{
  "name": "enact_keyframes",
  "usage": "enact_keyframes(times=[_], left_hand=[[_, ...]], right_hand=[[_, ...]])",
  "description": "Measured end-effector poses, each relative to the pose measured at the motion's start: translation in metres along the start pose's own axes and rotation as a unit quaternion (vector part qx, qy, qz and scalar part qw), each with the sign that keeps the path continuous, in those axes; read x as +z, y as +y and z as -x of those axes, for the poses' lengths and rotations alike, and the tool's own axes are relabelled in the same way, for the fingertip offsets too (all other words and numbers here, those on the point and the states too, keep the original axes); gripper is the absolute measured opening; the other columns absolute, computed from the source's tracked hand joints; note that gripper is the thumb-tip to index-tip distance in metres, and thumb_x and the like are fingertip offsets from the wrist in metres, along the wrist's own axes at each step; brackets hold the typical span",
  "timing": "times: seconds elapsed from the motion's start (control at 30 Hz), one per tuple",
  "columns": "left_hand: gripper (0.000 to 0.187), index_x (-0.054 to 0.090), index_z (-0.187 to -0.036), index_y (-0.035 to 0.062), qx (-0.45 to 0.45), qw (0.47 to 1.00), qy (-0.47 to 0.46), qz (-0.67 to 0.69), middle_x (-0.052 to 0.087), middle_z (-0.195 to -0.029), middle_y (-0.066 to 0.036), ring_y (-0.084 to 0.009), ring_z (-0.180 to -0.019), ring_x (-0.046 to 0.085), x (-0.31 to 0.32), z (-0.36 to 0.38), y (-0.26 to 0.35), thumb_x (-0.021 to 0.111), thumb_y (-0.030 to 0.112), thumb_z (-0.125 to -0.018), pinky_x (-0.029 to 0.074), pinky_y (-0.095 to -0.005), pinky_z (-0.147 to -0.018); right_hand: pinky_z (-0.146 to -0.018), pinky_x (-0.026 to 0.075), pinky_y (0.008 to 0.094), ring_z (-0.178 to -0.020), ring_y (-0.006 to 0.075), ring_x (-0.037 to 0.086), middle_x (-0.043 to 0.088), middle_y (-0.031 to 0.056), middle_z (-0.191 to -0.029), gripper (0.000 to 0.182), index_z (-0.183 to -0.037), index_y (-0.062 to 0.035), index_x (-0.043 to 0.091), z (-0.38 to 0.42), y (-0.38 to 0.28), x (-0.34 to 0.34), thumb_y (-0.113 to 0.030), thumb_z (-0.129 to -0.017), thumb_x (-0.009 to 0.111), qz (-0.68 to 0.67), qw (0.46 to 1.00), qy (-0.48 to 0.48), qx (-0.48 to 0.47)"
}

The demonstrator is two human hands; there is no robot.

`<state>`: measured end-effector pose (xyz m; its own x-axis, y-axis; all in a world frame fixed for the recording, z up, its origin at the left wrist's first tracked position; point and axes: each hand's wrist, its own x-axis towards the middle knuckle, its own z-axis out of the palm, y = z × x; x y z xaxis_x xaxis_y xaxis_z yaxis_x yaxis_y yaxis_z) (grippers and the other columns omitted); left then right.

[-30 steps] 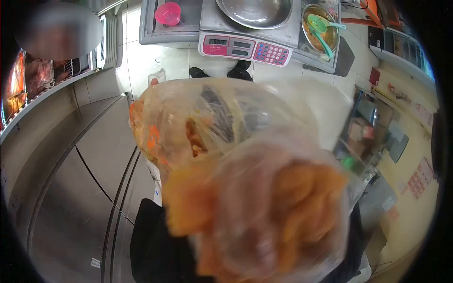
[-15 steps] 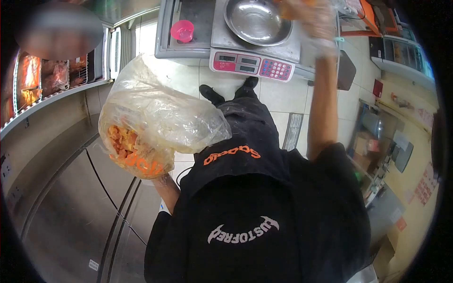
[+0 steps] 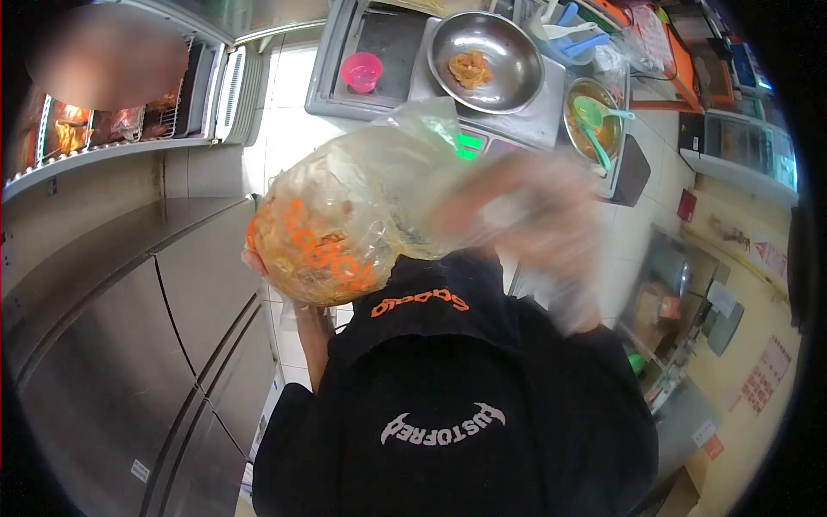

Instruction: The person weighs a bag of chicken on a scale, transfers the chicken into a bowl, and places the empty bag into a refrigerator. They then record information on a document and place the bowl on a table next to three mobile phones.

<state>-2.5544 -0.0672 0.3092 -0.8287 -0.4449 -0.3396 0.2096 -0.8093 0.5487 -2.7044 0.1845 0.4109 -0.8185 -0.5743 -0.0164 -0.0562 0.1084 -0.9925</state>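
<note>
My left hand supports a clear plastic bag from below and from its left side; most of the hand is hidden behind the bag. Orange-yellow pieces, like marinated meat, fill the bag's rounded end. My right hand, in a clear plastic glove, is smeared by motion beside the bag's loose end; its fingers cannot be made out. One orange-yellow piece lies in a steel bowl, which stands on a scale. The scale's display is lit green and partly covered by the bag.
A pink cup stands on the grey surface left of the scale. On the right, a metal bowl holds green ladles. Behind it are blue-handled utensils. A steel fridge and a lit display case are at left.
My right hand has moved from over the steel bowl back to the bag. An orange-yellow piece now shows in the bowl. The bag has shifted right and turned, and the scale display has lit.
</note>
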Motion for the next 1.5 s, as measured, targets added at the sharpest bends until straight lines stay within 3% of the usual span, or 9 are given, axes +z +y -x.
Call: enact_keyframes(times=[0.17, 0.4, 0.5, 0.6, 0.67, 0.77, 1.1, 1.27, 1.5], left_hand=[[0.088, 0.026, -0.146, 0.0056, -0.027, 0.995, -0.084, 0.038, 0.031, -0.149, -0.016, -0.0332, -0.134, 0.036, -0.004, 0.013, -0.01, 0.039, 0.07, -0.088, 0.031, -0.0498, -0.111], [0.091, 0.02, -0.149, 0.0042, -0.054, 0.996, -0.042, -0.059, 0.026, -0.152, -0.016, -0.0297, -0.138, 0.03, 0.003, 0.018, -0.009, 0.041, 0.068, -0.089, 0.026, -0.0451, -0.114], [0.09, 0.019, -0.149, 0.0044, -0.08, 0.995, -0.048, -0.044, 0.025, -0.153, -0.016, -0.0297, -0.138, 0.03, 0.009, 0.022, -0.018, 0.041, 0.068, -0.089, 0.026, -0.0451, -0.114], [0.089, 0.018, -0.15, 0.0046, -0.107, 0.992, -0.051, -0.032, 0.025, -0.153, -0.016, -0.0297, -0.138, 0.03, 0.014, 0.025, -0.027, 0.04, 0.067, -0.09, 0.026, -0.0451, -0.114], [0.089, 0.018, -0.15, 0.0048, -0.128, 0.99, -0.056, -0.021, 0.025, -0.153, -0.016, -0.0298, -0.138, 0.03, 0.017, 0.026, -0.034, 0.04, 0.066, -0.09, 0.026, -0.0451, -0.114], [0.088, 0.017, -0.15, 0.005, -0.159, 0.985, -0.062, -0.009, 0.025, -0.153, -0.016, -0.0298, -0.138, 0.029, 0.02, 0.024, -0.046, 0.04, 0.066, -0.091, 0.026, -0.0451, -0.114], [0.08, 0.014, -0.151, 0.0118, -0.218, 0.971, -0.088, 0.043, 0.027, -0.152, -0.015, -0.0301, -0.139, 0.029, 0.01, 0.013, -0.066, 0.04, 0.06, -0.093, 0.026, -0.0458, -0.114], [0.082, 0.013, -0.152, 0.014, -0.252, 0.963, -0.076, 0.055, 0.025, -0.153, -0.018, -0.0331, -0.14, 0.026, 0.017, 0.007, -0.076, 0.039, 0.063, -0.092, 0.025, -0.0507, -0.114], [0.076, 0.016, -0.151, 0.0169, -0.301, 0.949, -0.055, 0.076, 0.027, -0.152, -0.017, -0.0335, -0.139, 0.029, 0.011, 0.003, -0.082, 0.036, 0.062, -0.093, 0.029, -0.053, -0.112]], right_hand=[[-0.07, 0.048, 0.0438, -0.081, 0.0338, 0.06, 0.058, 0.0148, -0.083, 0.022, -0.093, -0.003, 0.059, -0.012, 0.022, 0.096, -0.024, -0.086, 0.06, 0.184, 0.96, -0.209, -0.03], [-0.074, 0.05, 0.0414, -0.084, 0.0365, 0.061, 0.062, 0.0173, -0.089, 0.027, -0.096, -0.0048, 0.059, -0.027, 0.017, 0.099, -0.011, -0.071, 0.064, 0.16, 0.946, -0.247, -0.138], [-0.073, 0.051, 0.0421, -0.083, 0.0366, 0.062, 0.061, 0.0179, -0.09, 0.031, -0.096, -0.0034, 0.06, -0.019, 0.033, 0.104, -0.011, -0.067, 0.065, 0.141, 0.93, -0.14, -0.308], [-0.074, 0.052, 0.0438, -0.085, 0.0373, 0.063, 0.063, 0.0185, -0.091, 0.03, -0.095, -0.0027, 0.062, -0.01, 0.029, 0.101, -0.01, -0.066, 0.065, 0.222, 0.951, -0.189, -0.102], [-0.073, 0.05, 0.0435, -0.084, 0.0373, 0.063, 0.064, 0.0218, -0.086, 0.027, -0.094, 0.0023, 0.063, -0.013, 0.024, 0.09, -0.01, -0.07, 0.066, 0.315, 0.884, -0.343, 0.046], [-0.069, 0.05, 0.0434, -0.08, 0.0388, 0.062, 0.063, 0.0231, -0.079, 0.02, -0.085, 0.0045, 0.063, -0.005, 0.05, 0.085, -0.008, -0.07, 0.066, 0.187, 0.903, -0.381, 0.064], [-0.07, 0.048, 0.0456, -0.08, 0.0398, 0.061, 0.061, 0.0246, -0.083, 0.024, -0.09, 0.0039, 0.062, 0.006, 0.054, 0.064, -0.007, -0.07, 0.067, 0.26, 0.913, -0.285, 0.134], [-0.071, 0.047, 0.0433, -0.084, 0.0394, 0.059, 0.06, 0.0223, -0.088, 0.028, -0.09, 0.0032, 0.058, 0.012, 0.078, 0.041, -0.012, -0.071, 0.07, 0.115, 0.919, -0.376, 0.012], [-0.07, 0.047, 0.0418, -0.08, 0.0357, 0.06, 0.06, 0.021, -0.083, 0.027, -0.088, 0.0009, 0.058, 0.027, 0.073, 0.063, -0.014, -0.07, 0.072, 0.259, 0.917, -0.289, 0.09]])
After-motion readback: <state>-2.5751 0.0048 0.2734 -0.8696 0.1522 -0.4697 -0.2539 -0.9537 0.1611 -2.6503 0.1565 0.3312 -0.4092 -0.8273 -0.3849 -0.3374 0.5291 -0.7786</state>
